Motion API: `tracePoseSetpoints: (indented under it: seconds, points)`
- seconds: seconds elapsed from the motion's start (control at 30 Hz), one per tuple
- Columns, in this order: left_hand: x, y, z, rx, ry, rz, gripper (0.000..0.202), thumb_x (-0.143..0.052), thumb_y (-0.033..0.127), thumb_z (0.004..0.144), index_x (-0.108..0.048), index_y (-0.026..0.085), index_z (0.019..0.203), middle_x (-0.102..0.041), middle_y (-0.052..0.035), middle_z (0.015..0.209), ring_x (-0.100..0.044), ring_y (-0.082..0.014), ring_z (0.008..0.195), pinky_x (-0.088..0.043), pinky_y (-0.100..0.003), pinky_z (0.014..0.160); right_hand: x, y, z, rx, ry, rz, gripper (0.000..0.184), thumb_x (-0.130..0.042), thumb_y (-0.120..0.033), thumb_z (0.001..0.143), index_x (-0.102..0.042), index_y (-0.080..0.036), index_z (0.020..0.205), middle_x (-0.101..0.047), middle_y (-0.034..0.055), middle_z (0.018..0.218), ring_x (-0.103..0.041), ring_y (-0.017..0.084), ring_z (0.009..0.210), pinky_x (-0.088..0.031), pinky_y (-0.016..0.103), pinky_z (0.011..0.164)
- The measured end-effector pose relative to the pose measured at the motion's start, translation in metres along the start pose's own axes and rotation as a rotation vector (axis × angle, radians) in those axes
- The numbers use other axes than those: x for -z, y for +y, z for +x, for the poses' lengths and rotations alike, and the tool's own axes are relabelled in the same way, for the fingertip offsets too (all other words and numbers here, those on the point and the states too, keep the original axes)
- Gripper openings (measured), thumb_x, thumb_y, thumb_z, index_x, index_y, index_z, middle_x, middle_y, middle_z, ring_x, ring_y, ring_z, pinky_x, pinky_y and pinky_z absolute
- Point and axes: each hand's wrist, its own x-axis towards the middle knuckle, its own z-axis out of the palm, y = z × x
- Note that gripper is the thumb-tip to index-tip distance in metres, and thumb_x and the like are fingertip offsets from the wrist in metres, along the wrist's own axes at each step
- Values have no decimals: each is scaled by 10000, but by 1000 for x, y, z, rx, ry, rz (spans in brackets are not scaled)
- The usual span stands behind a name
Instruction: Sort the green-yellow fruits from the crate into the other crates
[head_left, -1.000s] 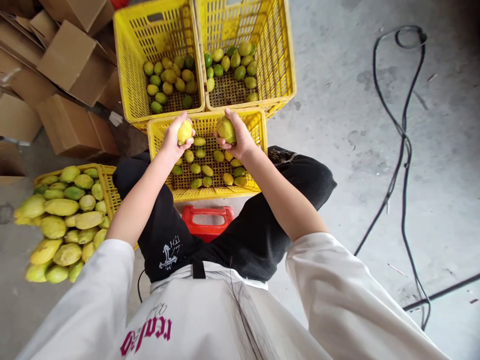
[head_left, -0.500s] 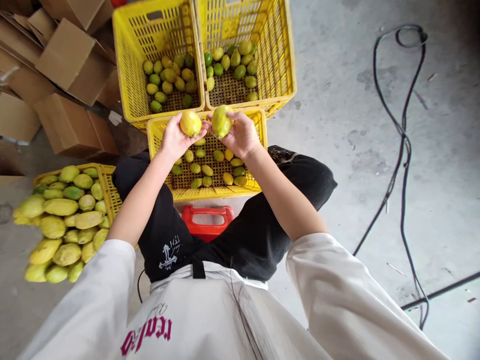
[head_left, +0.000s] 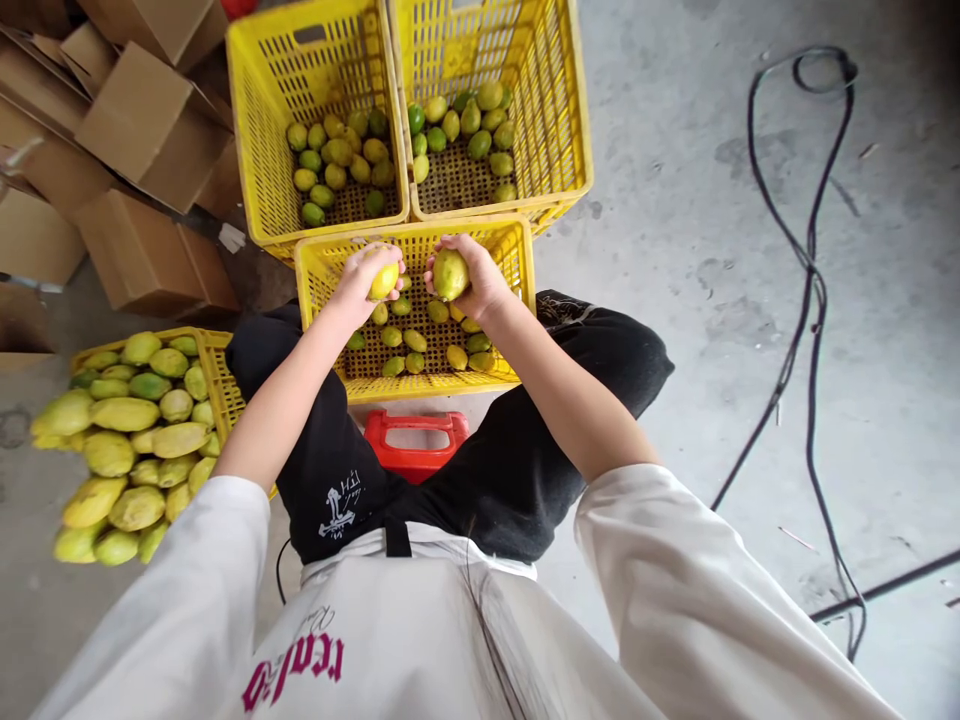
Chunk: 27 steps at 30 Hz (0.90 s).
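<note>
My left hand (head_left: 354, 286) is wrapped round a yellow lemon (head_left: 384, 281), its fingers curled over the far side. A greener yellow lemon (head_left: 450, 274) is gripped in my right hand (head_left: 482, 279). Both hands hang over the near yellow crate (head_left: 360, 389), a short gap between them. Loose lemons (head_left: 415, 341), yellow and green, lie on the crate's mesh floor. My hands and forearms hide part of that floor.
Behind stand a left yellow crate (head_left: 255, 130) and a right yellow crate (head_left: 581, 140), holding more lemons. A heaped crate of fruit (head_left: 217, 350) sits at left, near cardboard boxes (head_left: 135, 125). A red handled object (head_left: 420, 460) lies between my legs; black cable (head_left: 814, 280) crosses the floor.
Both hands have dropped slightly towards me and moved apart, each keeping its lemon. My wrists have turned, so the left fingers now cover more of their lemon.
</note>
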Motion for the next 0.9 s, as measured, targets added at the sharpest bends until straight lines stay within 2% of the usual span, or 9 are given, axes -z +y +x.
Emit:
tracePoseSetpoints:
  seconds: [0.17,0.3,0.4,0.5,0.57,0.63,0.73,0.9]
  points:
    - [-1,7,6,43,87,-28,494,-743,633,936,-575,218,728,-580,20,597,-567,-99,456,-339,-188,388,7,3,8,19,-83,-40,362,-699,-534,1007,-550,-266,814,-591,-17,673,-579,159,651,-541,261,570]
    - [0,11,10,74,129,-59,523,-672,699,959,-577,232,744,-561,10,583,-631,-145,513,-377,-206,399,15,6,21,73,-74,-13,323,-693,-550,999,-581,-271,881,-598,-9,705,-678,199,785,-627,309,676]
    - [-5,13,7,74,127,-170,457,-540,612,1056,-620,225,826,-632,-15,672,-717,-179,655,-532,-245,535,16,2,22,103,-90,-15,255,-644,-489,1025,-595,-266,912,-652,-6,766,-716,203,876,-652,352,779]
    - [-10,14,1,75,79,-274,380,-381,368,1119,-631,205,883,-718,-38,786,-770,-180,793,-612,-272,694,12,-4,14,108,-148,-1,149,-595,-350,1036,-605,-251,925,-696,-6,812,-716,190,883,-654,349,808]
    - [-10,13,-2,65,24,-238,266,-451,314,1082,-642,211,928,-757,-41,839,-788,-186,865,-615,-266,714,8,-7,7,103,-183,36,126,-558,-258,1034,-617,-231,927,-701,-2,808,-686,160,816,-640,281,745]
    - [-7,10,-3,42,-14,-149,167,-600,379,1018,-661,227,985,-769,-39,865,-788,-192,880,-603,-256,696,5,-9,0,82,-172,74,165,-529,-227,1043,-623,-216,908,-669,-3,758,-633,132,718,-611,227,656]
    - [-1,8,-2,30,-30,-62,253,-713,473,942,-663,227,973,-743,-27,832,-772,-176,814,-578,-236,668,3,-8,-3,40,-128,78,186,-511,-215,1050,-604,-226,889,-619,-10,718,-617,128,679,-622,232,653]
    - [1,8,-2,95,-66,-50,260,-698,458,947,-638,215,875,-693,-3,754,-742,-154,723,-561,-214,630,8,-4,4,-27,-68,-29,81,-647,-261,1005,-598,-258,941,-595,-39,738,-570,130,657,-601,236,614]
